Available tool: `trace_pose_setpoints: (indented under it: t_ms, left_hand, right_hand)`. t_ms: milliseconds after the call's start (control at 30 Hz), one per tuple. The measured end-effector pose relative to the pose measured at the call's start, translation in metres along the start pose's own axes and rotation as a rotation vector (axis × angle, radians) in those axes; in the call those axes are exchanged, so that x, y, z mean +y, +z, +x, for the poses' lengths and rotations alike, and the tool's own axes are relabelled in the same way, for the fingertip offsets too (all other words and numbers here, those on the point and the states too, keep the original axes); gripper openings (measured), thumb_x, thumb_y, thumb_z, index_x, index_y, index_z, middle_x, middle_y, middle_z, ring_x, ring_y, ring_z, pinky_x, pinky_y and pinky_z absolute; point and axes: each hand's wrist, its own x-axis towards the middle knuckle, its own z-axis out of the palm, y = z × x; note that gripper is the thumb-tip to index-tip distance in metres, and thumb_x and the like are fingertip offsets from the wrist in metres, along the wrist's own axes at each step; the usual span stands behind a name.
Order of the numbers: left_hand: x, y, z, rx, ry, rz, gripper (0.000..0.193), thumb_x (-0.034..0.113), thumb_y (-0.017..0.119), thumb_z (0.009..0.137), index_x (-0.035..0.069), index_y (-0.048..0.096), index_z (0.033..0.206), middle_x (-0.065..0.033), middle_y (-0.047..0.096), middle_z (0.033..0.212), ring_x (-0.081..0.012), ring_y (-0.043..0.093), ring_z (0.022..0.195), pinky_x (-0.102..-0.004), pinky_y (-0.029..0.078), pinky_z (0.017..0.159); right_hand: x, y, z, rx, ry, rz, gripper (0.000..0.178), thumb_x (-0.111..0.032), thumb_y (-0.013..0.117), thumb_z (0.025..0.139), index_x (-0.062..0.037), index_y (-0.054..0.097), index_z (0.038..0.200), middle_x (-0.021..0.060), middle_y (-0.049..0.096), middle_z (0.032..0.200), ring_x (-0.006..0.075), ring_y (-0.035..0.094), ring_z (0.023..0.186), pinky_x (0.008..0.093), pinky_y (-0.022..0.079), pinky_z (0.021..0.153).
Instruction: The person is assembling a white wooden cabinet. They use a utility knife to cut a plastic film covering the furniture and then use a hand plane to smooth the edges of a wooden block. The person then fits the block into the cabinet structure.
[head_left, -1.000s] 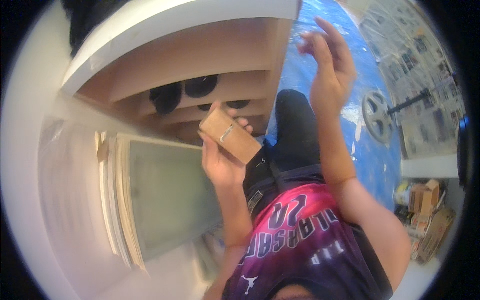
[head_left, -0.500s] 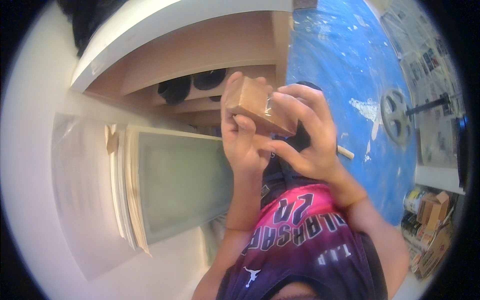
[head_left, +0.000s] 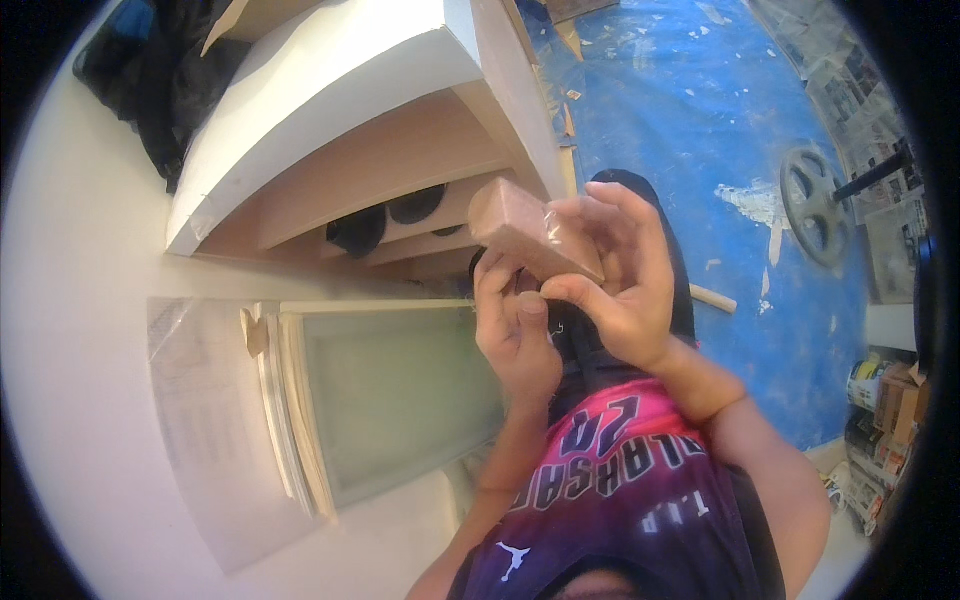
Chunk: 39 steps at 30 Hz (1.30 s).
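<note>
A brown, rectangular block (head_left: 525,232) with a rough-looking face and a shiny clear strip across it is held up in front of my body. My right hand (head_left: 635,285) grips its right end, thumb along the lower edge and fingers over the far side. Just below the block's left part is my left hand (head_left: 518,335), its fingers loosely bent and apart, thumb raised. Nothing shows in the left palm; whether its fingertips touch the block's underside I cannot tell.
A white cabinet (head_left: 370,75) with open shelves stands ahead on the left, dark round things (head_left: 357,232) inside. Framed glass panels (head_left: 395,395) lean at the left. Blue sheeting (head_left: 680,110) covers the floor, bearing a pale stick (head_left: 713,298) and a grey wheel (head_left: 815,207). Boxes (head_left: 898,405) sit far right.
My left hand has come away from the block's left end and dropped below it. The right hand keeps its grip, and the block is turned slightly. The whole view has shifted.
</note>
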Motion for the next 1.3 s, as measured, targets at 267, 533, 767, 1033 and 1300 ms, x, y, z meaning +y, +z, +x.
trace_pose_setpoints:
  t_ms: [267, 533, 767, 1033, 1300]
  left_hand:
    - [0.003, 0.015, 0.016, 0.007, 0.127, 0.206, 0.031, 0.02, 0.063, 0.104, -0.004, 0.063, 0.125, -0.0185, 0.052, 0.138, -0.0275, 0.056, 0.123, -0.0402, 0.046, 0.104]
    - [0.006, 0.019, 0.012, -0.072, -0.201, -0.269, 0.051, 0.023, 0.06, 0.104, -0.006, 0.048, 0.144, -0.016, 0.048, 0.145, -0.027, 0.054, 0.131, -0.0426, 0.044, 0.112]
    - [0.011, 0.035, 0.013, -0.071, -0.146, -0.417, 0.056, 0.027, 0.066, 0.102, -0.008, 0.048, 0.142, -0.02, 0.051, 0.146, -0.0276, 0.056, 0.129, -0.0397, 0.045, 0.109]
    - [0.005, 0.017, 0.042, -0.119, -0.085, -0.178, 0.08, 0.024, 0.077, 0.092, -0.003, 0.036, 0.155, -0.0206, 0.049, 0.15, -0.0307, 0.051, 0.135, -0.0429, 0.04, 0.114]
    - [0.012, 0.015, 0.048, -0.285, -0.385, -0.49, 0.077, 0.039, 0.068, 0.1, -0.005, 0.035, 0.154, -0.0251, 0.045, 0.154, -0.0306, 0.052, 0.138, -0.0396, 0.047, 0.111]
  right_hand:
    - [-0.015, -0.003, 0.004, 0.058, 0.146, 0.256, 0.08, 0.0, 0.089, 0.078, 0.0006, 0.042, 0.143, 0.0171, 0.06, 0.131, 0.02, 0.058, 0.122, 0.0351, 0.047, 0.108]
    - [-0.013, -0.012, 0.009, 0.087, -0.077, 0.051, 0.072, -0.005, 0.092, 0.075, 0.0013, 0.052, 0.135, 0.0151, 0.062, 0.129, 0.0206, 0.06, 0.117, 0.0354, 0.049, 0.103]
    - [-0.025, -0.026, 0.014, -0.048, -0.237, -0.335, 0.06, -0.009, 0.087, 0.082, 0.0009, 0.055, 0.132, 0.0172, 0.064, 0.129, 0.0213, 0.063, 0.114, 0.0341, 0.052, 0.098]
    - [-0.007, -0.037, 0.018, 0.031, 0.521, 0.594, 0.035, -0.025, 0.063, 0.105, 0.0031, 0.06, 0.127, 0.0109, 0.07, 0.115, 0.0173, 0.069, 0.103, 0.0292, 0.057, 0.085]
    - [-0.015, -0.021, 0.022, -0.009, 0.678, 0.893, 0.046, -0.032, 0.051, 0.11, 0.0083, 0.053, 0.131, 0.019, 0.07, 0.116, 0.0264, 0.076, 0.09, 0.0369, 0.066, 0.076]
